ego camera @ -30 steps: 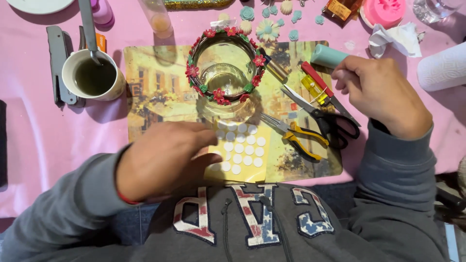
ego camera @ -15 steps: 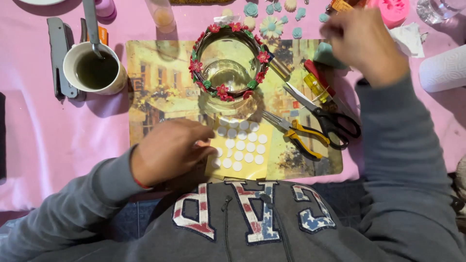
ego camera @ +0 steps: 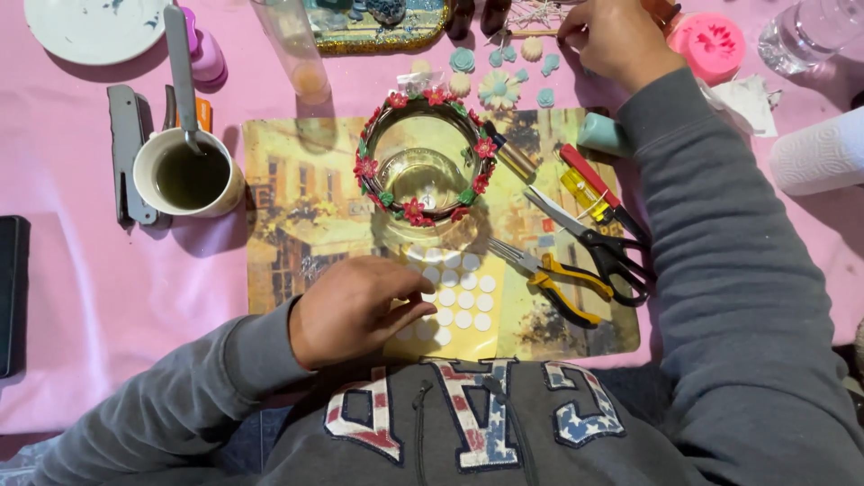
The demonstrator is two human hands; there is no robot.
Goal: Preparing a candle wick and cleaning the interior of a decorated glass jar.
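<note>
My left hand (ego camera: 357, 308) rests flat on the picture placemat (ego camera: 297, 198), its fingertips on a sheet of round white dots (ego camera: 459, 292). Just beyond stands a clear glass jar (ego camera: 423, 171) with a ring of small red flowers and green leaves around its rim. My right hand (ego camera: 615, 36) is stretched to the far side of the table, fingers curled down among small pale moulded flowers (ego camera: 499, 87). I cannot tell whether it holds anything. Both arms wear grey sleeves.
Black-handled scissors (ego camera: 603, 247), yellow-handled pliers (ego camera: 553, 283) and a red-and-yellow tool (ego camera: 589, 184) lie right of the jar. A mug of dark liquid (ego camera: 187, 175) with a spoon stands left. A white plate (ego camera: 90, 27), pink mould (ego camera: 711, 40), paper roll (ego camera: 819, 153) and glass (ego camera: 805, 31) ring the pink cloth.
My right hand has moved from the right of the placemat up and away to the far edge of the table. My left hand has stayed on the dot sheet.
</note>
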